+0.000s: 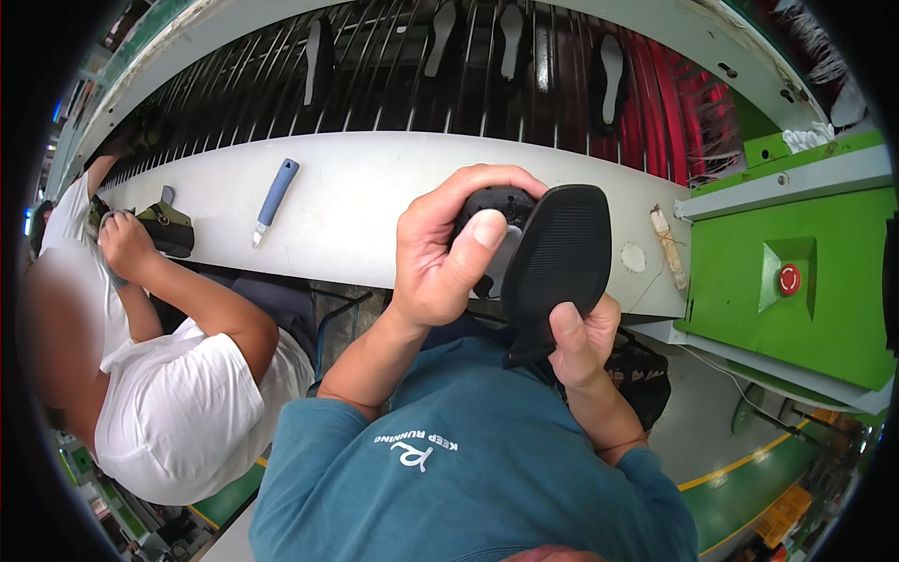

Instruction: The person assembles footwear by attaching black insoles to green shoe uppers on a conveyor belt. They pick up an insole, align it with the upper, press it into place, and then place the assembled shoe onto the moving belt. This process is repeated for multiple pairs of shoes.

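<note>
My left hand (449,248) is closed around a black shoe upper (489,201), its thumb pressed on the inside edge; a grey area shows on the upper's underside. My right hand (582,345) grips a black rubber shoe sole (562,248) by its lower end, thumb on the ribbed face. The sole stands upright against the upper's right side and hides part of it. Whether the two are joined there I cannot tell. Both pieces are held over the near edge of the white worktable (361,187).
A blue-handled knife (276,199) and a wrapped stick (669,248) lie on the table. Several dark shoe parts (511,47) sit on the roller conveyor behind. At left, a co-worker (178,403) handles an olive shoe (167,228). A green machine (730,328) with a red button stands right.
</note>
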Available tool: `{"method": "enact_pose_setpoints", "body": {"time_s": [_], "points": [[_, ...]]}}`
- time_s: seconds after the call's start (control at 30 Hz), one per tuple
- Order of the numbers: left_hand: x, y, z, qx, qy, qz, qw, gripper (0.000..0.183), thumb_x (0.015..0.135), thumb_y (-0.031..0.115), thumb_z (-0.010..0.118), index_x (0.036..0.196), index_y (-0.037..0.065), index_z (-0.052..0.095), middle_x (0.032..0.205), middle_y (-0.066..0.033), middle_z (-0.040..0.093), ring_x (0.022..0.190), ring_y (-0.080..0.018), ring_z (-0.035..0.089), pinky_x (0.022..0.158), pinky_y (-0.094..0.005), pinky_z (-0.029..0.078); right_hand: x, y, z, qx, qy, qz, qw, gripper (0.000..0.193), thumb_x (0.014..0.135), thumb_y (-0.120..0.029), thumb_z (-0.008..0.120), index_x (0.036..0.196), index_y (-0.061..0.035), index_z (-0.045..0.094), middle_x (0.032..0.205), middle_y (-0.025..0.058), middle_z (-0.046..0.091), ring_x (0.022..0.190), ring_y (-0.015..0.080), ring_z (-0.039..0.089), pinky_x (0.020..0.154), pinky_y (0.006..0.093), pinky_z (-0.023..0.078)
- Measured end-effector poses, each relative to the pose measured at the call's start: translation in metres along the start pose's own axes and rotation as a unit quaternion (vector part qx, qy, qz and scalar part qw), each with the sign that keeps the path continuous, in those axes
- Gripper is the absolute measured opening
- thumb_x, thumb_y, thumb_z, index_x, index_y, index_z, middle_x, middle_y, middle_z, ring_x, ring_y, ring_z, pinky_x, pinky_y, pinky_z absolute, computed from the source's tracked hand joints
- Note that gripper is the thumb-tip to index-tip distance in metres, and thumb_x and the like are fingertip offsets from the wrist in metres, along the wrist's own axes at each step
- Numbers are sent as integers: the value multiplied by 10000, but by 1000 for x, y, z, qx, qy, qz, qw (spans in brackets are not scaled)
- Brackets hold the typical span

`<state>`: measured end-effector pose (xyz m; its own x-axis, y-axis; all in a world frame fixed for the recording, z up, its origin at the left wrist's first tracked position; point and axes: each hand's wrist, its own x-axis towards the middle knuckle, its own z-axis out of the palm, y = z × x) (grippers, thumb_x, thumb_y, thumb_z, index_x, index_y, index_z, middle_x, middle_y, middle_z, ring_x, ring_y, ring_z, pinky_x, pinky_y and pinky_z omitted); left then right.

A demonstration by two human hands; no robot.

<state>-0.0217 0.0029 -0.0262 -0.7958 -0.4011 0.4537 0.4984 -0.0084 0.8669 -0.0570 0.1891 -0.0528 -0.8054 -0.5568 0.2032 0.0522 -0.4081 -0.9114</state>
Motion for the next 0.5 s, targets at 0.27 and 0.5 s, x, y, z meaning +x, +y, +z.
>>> {"method": "enact_pose_setpoints", "body": {"time_s": [0.27,0.5], "points": [[4,-2,-4,19,-17,-15,1000,392,1055,245,651,1298,-58,702,1158,-162,778,1055,-205,741,968,-349,585,3,0,-6,-82,57,-19,995,291,1080,-154,731,1261,72,696,1066,26,728,957,92,638,863,274,533],[3,-5,-2,-10,-5,-32,999,394,1069,240,656,1320,-64,664,1128,-196,795,1032,-220,767,953,-368,615,54,24,-94,-386,105,-19,917,376,1038,-172,811,1355,-8,695,1162,77,760,1064,177,706,970,321,545]]}}
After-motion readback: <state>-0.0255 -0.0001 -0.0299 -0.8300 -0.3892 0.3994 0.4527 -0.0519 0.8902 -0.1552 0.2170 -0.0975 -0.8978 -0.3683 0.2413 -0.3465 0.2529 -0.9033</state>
